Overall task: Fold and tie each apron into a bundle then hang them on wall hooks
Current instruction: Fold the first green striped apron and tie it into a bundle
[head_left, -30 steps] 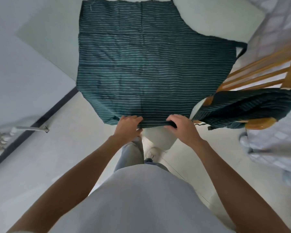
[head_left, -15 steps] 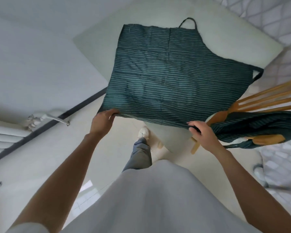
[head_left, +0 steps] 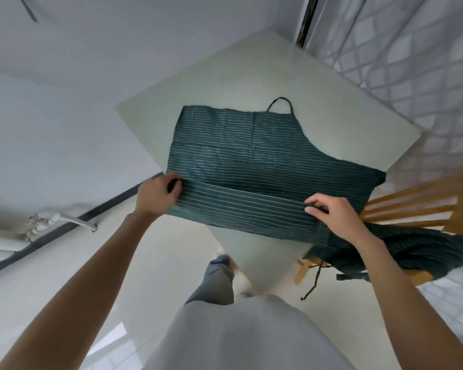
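Striped green apron lies beyond both hands; left hand and right hand pinch its folded hem, fold running left to right

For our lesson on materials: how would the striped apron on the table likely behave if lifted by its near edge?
Probably floppy: the apron folds over where the left hand and right hand pinch its edge. Likely light, as fingertips alone raise it. It would probably sag and drag across the table rather than hold its shape.

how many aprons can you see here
2: one striped apron spread on the table, gripped by both hands, and a second apron heaped on the wooden chair. More may be hidden underneath.
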